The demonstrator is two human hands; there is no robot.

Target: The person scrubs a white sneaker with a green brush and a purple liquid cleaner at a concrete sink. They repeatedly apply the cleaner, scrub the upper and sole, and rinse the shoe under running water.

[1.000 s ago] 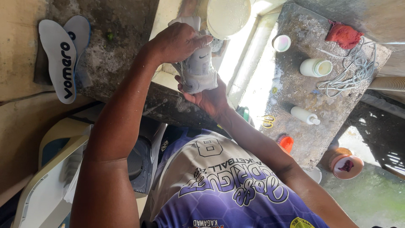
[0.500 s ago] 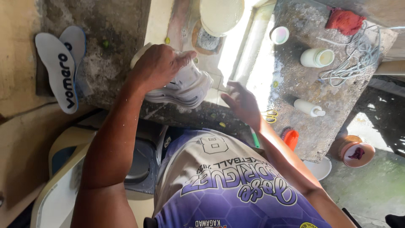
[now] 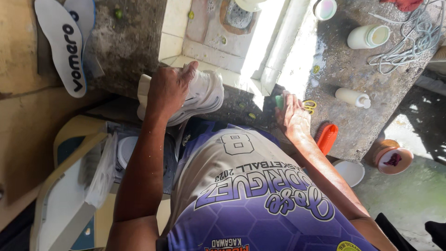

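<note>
A white shoe (image 3: 204, 95), soft and padded with dark seams along its side, lies on its side at the edge of a tiled sink (image 3: 209, 32), and the left hand (image 3: 169, 90) is clamped over its heel end, fingers curled tight around the upper. To the right of the shoe, across a strip of dark wet stone, the right hand (image 3: 292, 116) lies palm down with loosely bent fingers over a small green thing (image 3: 279, 101); whether it is gripped or only touched cannot be told. The work seems to stand at a pause, with the shoe steadied while the other hand goes for a tool. Any next move would call for a firm hold on the slippery shoe and a full closing of the right fingers on the green piece. Just right of that hand lies an orange ribbed brush (image 3: 326, 138). Further right of the shoe, on the rough grey counter (image 3: 344, 69), lie a small white bottle (image 3: 353, 97) on its side, a white jar (image 3: 369, 36) and a tangle of pale cord (image 3: 399, 42). Far left of the shoe, two flat white insoles (image 3: 62, 51) overlap on rough stone.
</note>
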